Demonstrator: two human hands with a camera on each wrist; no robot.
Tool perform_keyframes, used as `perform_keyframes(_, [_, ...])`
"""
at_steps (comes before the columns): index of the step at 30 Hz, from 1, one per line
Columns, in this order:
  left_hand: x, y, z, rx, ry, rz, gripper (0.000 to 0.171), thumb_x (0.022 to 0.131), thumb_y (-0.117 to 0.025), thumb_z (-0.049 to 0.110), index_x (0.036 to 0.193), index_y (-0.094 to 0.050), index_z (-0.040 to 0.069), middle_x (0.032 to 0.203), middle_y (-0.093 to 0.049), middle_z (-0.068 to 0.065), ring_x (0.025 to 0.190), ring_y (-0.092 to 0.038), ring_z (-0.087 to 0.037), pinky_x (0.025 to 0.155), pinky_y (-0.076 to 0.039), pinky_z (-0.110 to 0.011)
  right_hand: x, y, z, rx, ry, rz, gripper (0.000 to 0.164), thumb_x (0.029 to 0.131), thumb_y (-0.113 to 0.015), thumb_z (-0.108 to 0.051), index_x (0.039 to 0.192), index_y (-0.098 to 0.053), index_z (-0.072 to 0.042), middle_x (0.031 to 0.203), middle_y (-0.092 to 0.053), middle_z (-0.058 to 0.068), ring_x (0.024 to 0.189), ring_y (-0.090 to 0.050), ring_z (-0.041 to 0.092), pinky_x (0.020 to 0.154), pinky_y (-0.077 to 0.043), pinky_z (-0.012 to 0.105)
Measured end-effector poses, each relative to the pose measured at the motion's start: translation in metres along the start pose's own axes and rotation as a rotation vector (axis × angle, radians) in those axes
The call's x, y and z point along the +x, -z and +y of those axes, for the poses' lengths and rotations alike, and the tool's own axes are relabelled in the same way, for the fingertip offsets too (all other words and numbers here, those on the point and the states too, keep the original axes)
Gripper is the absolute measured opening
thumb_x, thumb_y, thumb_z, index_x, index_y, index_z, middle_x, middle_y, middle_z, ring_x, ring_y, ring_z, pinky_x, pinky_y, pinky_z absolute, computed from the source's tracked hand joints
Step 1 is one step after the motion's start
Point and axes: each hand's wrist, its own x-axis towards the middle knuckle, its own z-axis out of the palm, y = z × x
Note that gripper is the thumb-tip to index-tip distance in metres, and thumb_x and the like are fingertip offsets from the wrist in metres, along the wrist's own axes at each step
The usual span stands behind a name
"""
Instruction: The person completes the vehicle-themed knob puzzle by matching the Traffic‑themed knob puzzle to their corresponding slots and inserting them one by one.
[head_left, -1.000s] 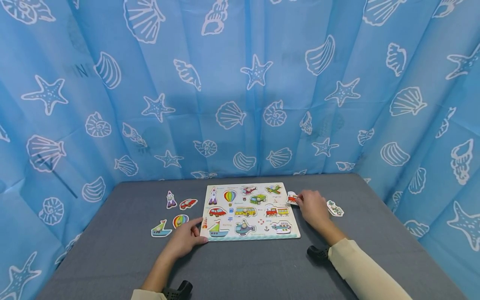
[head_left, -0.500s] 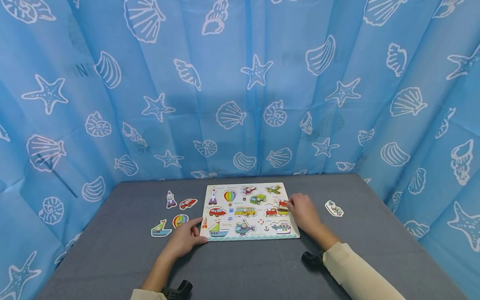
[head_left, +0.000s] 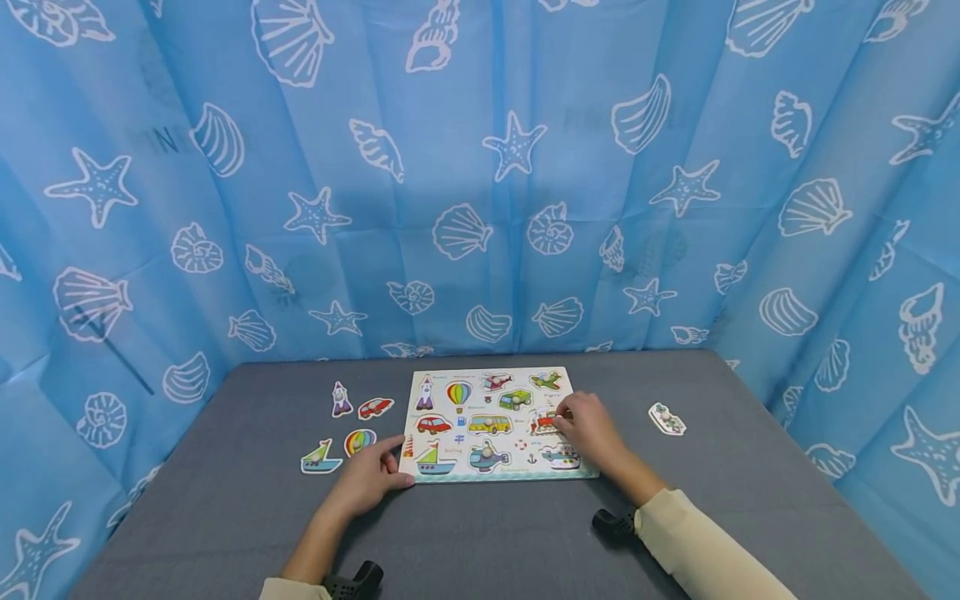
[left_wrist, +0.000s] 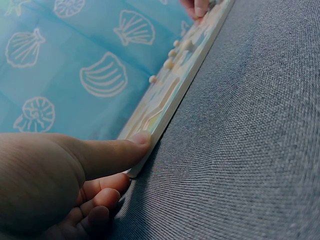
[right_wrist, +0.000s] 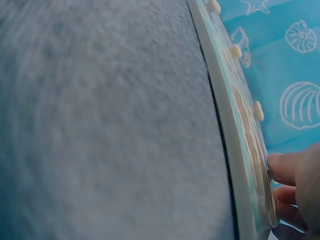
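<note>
A wooden knob puzzle board printed with vehicles lies on the grey table. My left hand holds its near left corner; in the left wrist view the thumb lies on the board's edge, with the other fingers curled beside it. Over the train picture at the board's right side, my right hand pinches the red train piece, partly covered by the fingers. From the right wrist view, the thumb and fingers meet at a thin piece by the board; whether it is seated cannot be told.
Left of the board lie a rocket piece, a red car piece, a sailboat piece and a balloon piece. One white-edged piece lies to the right. A blue shell-patterned curtain hangs behind the table.
My right hand has carried the train piece leftward from beside the board's right edge to above the train picture. The left hand has stayed at the board's corner.
</note>
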Motion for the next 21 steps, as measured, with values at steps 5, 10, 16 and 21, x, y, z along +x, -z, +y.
perform_keyframes(5, [0.001,0.001,0.000,0.009,0.000,0.004,0.066,0.077,-0.083,0.012,0.135,-0.054,-0.002,0.071,-0.050,0.001,0.061,-0.045,-0.016,0.055,-0.033,-0.027,-0.001,-0.002,-0.006,-0.006,0.015,0.027,0.013,0.082,-0.077,-0.010,0.079,-0.064,-0.009,0.083,-0.058,0.004,0.083,-0.052,0.025,0.075,-0.042,0.043])
perform_keyframes(10, [0.000,0.001,0.001,0.003,0.007,0.006,0.066,0.077,-0.082,0.011,0.134,-0.054,-0.002,0.072,-0.049,0.000,0.061,-0.045,-0.016,0.055,-0.033,-0.027,-0.003,-0.003,-0.011,-0.004,0.028,0.018,0.012,0.083,-0.077,-0.010,0.079,-0.065,-0.010,0.084,-0.059,0.003,0.082,-0.052,0.024,0.074,-0.042,0.041])
perform_keyframes(16, [0.000,0.001,0.000,-0.008,0.011,0.005,0.065,0.077,-0.082,0.011,0.134,-0.054,-0.003,0.072,-0.050,0.000,0.062,-0.044,-0.016,0.055,-0.033,-0.026,-0.004,-0.006,-0.011,-0.006,0.016,0.011,0.011,0.083,-0.077,-0.013,0.078,-0.067,-0.013,0.087,-0.061,0.003,0.082,-0.051,0.022,0.074,-0.042,0.041])
perform_keyframes(21, [0.001,0.000,0.000,-0.004,0.011,0.000,0.066,0.077,-0.082,0.011,0.134,-0.054,-0.003,0.072,-0.049,0.001,0.062,-0.044,-0.016,0.055,-0.033,-0.026,-0.005,-0.006,-0.010,-0.005,0.024,0.019,0.011,0.081,-0.078,-0.013,0.077,-0.068,-0.013,0.086,-0.061,0.003,0.081,-0.051,0.022,0.073,-0.042,0.041])
